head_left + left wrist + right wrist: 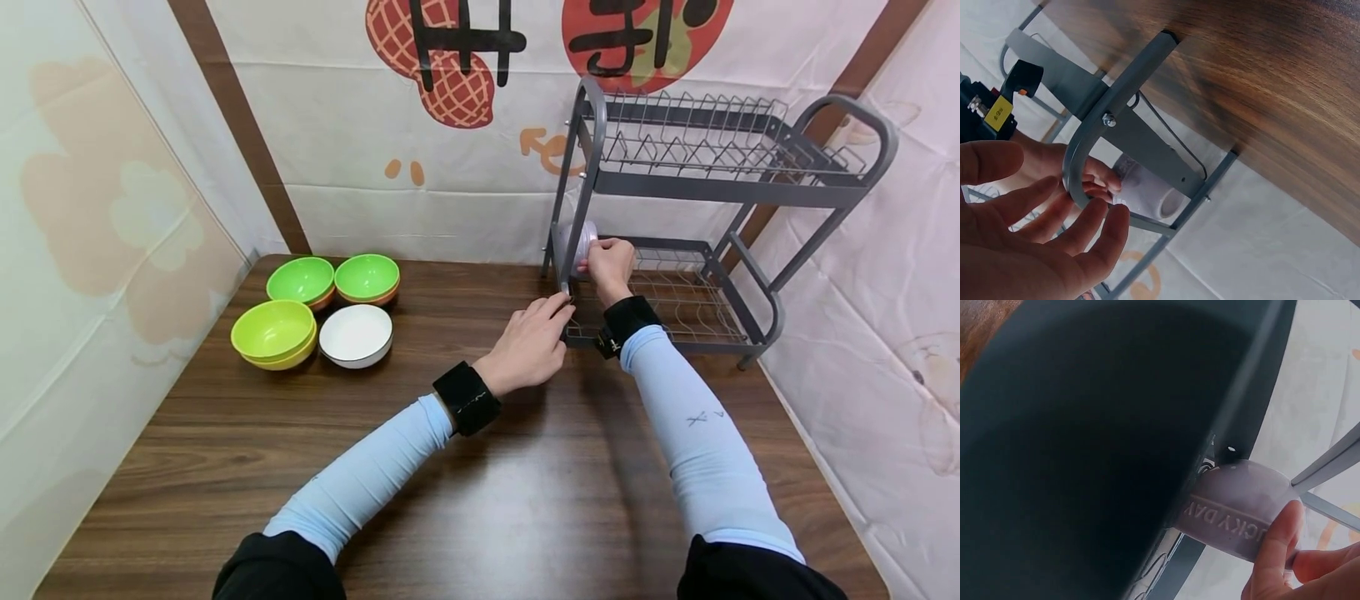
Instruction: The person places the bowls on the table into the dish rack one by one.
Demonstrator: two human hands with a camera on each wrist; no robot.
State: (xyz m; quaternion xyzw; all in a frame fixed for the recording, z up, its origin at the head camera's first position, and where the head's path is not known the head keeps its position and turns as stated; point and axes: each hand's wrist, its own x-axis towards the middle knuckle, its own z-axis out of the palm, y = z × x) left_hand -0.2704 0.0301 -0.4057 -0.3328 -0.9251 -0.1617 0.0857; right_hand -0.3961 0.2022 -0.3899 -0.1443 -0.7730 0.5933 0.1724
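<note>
Pale-blue sleeves (pixel 705 442) cross the near part of a brown wood-grain table (pixel 465 517), each ending at a black wristband (pixel 467 398). Beyond them, the left hand (pixel 528 342) is released, its fingers loosely bent beside the near left post of a grey metal dish rack (pixel 727 190); whether the fingertips touch the post cannot be told. At the left of the table, the nearer row comprises two nested yellow bowls (pixel 273 333) and, just to their right, a white bowl (pixel 356 336) with a dark rim. The farther row comprises two green bowls (pixel 300 280), side by side, each resting on an orange one. At the right, the right hand (pixel 611 267) grasps a lavender bowl (pixel 1235 500) by its edge between thumb and fingers. This bowl, lettered LUCKY DAY in relief, is turned on its side at the left end of the rack's lower tier, its foot facing left. Farthest, a pale printed cloth (pixel 322 133) hangs behind table and rack.
</note>
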